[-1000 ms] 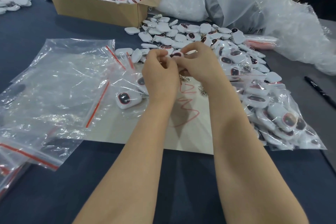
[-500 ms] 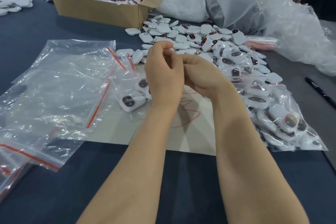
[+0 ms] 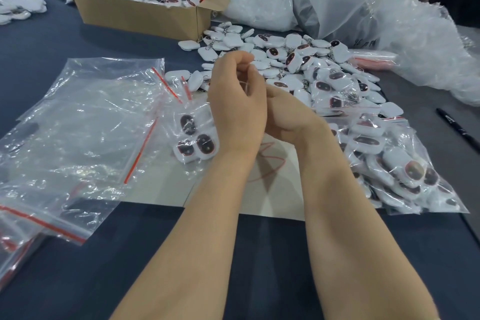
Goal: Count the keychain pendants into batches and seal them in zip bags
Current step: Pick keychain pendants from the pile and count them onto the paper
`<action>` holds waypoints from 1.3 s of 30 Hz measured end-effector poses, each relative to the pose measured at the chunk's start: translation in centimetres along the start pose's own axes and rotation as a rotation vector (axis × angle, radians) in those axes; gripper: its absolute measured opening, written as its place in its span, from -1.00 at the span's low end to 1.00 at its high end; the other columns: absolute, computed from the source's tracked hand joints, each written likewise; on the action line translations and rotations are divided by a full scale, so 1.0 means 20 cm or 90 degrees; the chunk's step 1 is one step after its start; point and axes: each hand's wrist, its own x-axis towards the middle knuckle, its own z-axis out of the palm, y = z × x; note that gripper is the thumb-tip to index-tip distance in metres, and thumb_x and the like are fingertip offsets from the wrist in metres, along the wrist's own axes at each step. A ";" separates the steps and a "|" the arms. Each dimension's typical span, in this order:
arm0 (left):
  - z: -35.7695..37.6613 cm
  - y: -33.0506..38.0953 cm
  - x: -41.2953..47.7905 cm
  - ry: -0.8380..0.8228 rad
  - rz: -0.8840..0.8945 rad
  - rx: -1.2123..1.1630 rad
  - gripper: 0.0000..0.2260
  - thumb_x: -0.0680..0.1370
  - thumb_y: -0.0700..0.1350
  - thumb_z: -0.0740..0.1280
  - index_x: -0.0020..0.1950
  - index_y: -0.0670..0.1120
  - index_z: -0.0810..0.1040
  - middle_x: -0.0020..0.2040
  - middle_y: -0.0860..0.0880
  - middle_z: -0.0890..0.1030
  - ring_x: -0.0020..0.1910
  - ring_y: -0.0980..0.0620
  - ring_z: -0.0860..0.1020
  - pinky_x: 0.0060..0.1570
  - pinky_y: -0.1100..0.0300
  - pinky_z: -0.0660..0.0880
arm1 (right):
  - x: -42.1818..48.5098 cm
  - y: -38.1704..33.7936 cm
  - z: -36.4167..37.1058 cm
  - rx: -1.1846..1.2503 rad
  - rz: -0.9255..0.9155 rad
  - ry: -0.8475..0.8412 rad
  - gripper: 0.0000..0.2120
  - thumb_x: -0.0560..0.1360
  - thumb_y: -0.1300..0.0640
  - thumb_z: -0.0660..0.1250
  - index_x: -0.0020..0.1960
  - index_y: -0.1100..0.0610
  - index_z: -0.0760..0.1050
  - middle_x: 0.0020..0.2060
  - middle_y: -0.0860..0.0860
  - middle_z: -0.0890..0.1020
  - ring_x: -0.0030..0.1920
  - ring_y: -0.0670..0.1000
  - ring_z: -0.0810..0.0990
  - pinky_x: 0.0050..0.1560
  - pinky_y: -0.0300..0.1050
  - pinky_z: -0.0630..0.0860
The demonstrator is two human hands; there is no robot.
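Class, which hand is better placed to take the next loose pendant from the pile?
Probably the right. The right hand sits nearest the loose pendant pile, which lies ahead and to its right; the left hand is beside the small zip bag holding three pendants.

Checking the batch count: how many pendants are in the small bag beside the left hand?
3 pendants show in the small bag: one on top, two side by side below it. The left hand may hide more.

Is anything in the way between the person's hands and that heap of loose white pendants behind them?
Nothing visible. The left hand and right hand hover right in front of the heap of loose white plastic pendants; the brown cardboard box stands off to the heap's left.
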 end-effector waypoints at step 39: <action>0.04 -0.13 -0.07 -0.366 -0.043 0.455 -0.77 0.54 -0.09 0.22 0.14 -0.15 0.48 0.13 -0.15 0.50 0.11 -0.18 0.47 -0.15 0.11 0.25 | 0.10 0.12 -0.06 -0.116 -0.074 0.527 -0.68 0.52 0.04 0.36 -0.29 0.24 0.49 -0.46 0.07 0.53 -0.46 -0.04 0.46 -0.32 -0.16 0.42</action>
